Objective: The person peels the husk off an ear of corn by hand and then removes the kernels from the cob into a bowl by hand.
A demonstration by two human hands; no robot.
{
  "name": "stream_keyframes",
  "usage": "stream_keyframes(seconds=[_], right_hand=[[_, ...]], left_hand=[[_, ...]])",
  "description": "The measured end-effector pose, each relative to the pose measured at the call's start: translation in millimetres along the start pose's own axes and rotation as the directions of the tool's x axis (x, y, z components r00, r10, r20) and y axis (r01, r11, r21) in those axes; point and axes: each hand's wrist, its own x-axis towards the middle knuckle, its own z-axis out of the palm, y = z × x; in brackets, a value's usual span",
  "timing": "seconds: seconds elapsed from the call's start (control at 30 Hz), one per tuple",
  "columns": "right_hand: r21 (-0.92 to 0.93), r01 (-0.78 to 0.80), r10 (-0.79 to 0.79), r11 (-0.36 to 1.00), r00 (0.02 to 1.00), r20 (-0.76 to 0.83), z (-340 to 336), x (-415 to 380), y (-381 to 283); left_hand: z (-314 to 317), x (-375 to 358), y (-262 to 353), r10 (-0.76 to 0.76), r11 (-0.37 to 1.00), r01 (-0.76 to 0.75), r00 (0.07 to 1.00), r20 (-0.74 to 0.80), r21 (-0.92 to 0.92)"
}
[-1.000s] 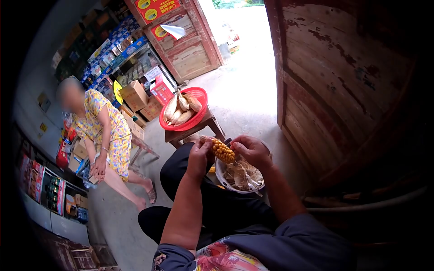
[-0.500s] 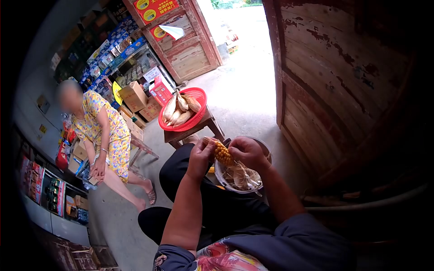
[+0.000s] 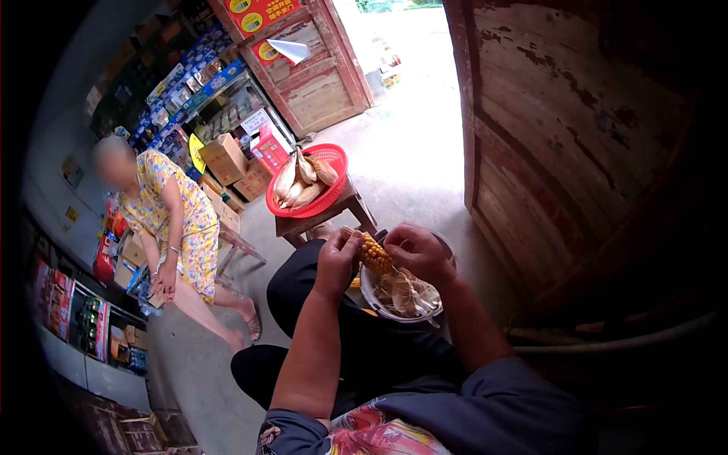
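Observation:
A yellow corn cob (image 3: 374, 255) with bare kernels slants between my hands. My left hand (image 3: 339, 259) is closed around its upper-left end, where a bit of pale husk shows. My right hand (image 3: 417, 252) is at the cob's right side, its fingers curled in a pinch against it; what lies between the fingertips is hidden. Below the cob stands a pale bucket (image 3: 369, 292) filled with loose dry husks (image 3: 406, 294). Partly covered by my leg, a little yellow shows beside the bucket.
A red plastic basket (image 3: 339, 182) of unshelled corn ears (image 3: 303, 182) sits on a wooden stool (image 3: 355, 208) ahead. To the left another person (image 3: 178, 220) sits on a bench. Cardboard boxes (image 3: 224, 159) and stocked shelves stand behind. A worn wooden door (image 3: 561, 152) rises at right.
My right hand has lifted slightly off the cob's lower end and its fingers have shifted upward along the side. My left hand keeps its hold on the corn cob, nearly unmoved.

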Motion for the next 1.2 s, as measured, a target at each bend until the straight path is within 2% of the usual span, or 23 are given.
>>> stream_keyframes(seconds=[0.07, 0.2, 0.33, 0.53, 0.6, 0.73, 0.83, 0.87, 0.93, 1.0, 1.07, 1.13, 1.2], right_hand=[[-0.011, 0.074, -0.073, 0.997, 0.996, 0.056, 4, 1, 5], [0.069, 0.042, -0.048, 0.997, 0.995, 0.091, 9, 2, 10], [0.055, 0.060, -0.065, 0.997, 0.993, 0.103, 10, 2, 12], [0.008, 0.141, -0.141, 0.990, 0.981, 0.130, 7, 3, 9], [-0.094, 0.199, -0.181, 0.976, 0.969, 0.170, 5, 3, 7], [-0.069, 0.241, -0.231, 0.968, 0.964, 0.130, 5, 4, 21], [-0.005, 0.080, -0.080, 0.997, 0.995, 0.058, 0, 3, 23], [-0.005, 0.078, -0.078, 0.997, 0.995, 0.059, -1, 3, 21], [0.153, -0.050, 0.044, 0.987, 0.998, 0.044, -3, 2, 20], [0.185, -0.043, 0.034, 0.982, 0.998, 0.052, -1, 3, 19], [0.090, 0.108, -0.114, 0.990, 0.991, 0.067, 1, 3, 12], [0.043, 0.140, -0.143, 0.989, 0.986, 0.081, 2, 4, 14], [-0.004, 0.173, -0.172, 0.985, 0.980, 0.097, 3, 4, 18]], left_hand=[[-1, 1, -4, 0.008, 1.000, -0.008, 1.000, 0.001, 0.029], [0, 2, -9, 0.111, 0.987, -0.109, 0.994, -0.009, 0.114], [-3, 3, -13, 0.161, 0.973, -0.161, 0.987, 0.014, 0.168], [-2, 2, -12, 0.133, 0.974, -0.138, 0.990, 0.035, 0.180], [-2, 2, -11, 0.123, 0.975, -0.128, 0.992, 0.039, 0.181], [0, 3, -12, 0.113, 0.984, -0.114, 0.993, 0.017, 0.138], [1, 1, -8, 0.101, 0.987, -0.101, 0.995, 0.006, 0.122], [1, 0, -6, 0.100, 0.988, -0.100, 0.995, 0.005, 0.121], [0, -1, -3, 0.035, 0.997, -0.033, 0.999, -0.029, 0.076], [-1, -1, -4, 0.038, 0.995, -0.036, 0.999, -0.028, 0.089], [-1, 1, -7, 0.042, 0.994, -0.039, 0.999, -0.026, 0.105], [-1, 1, -9, 0.107, 0.985, -0.107, 0.994, 0.004, 0.137], [-1, 0, -7, 0.102, 0.988, -0.103, 0.995, 0.018, 0.116]])
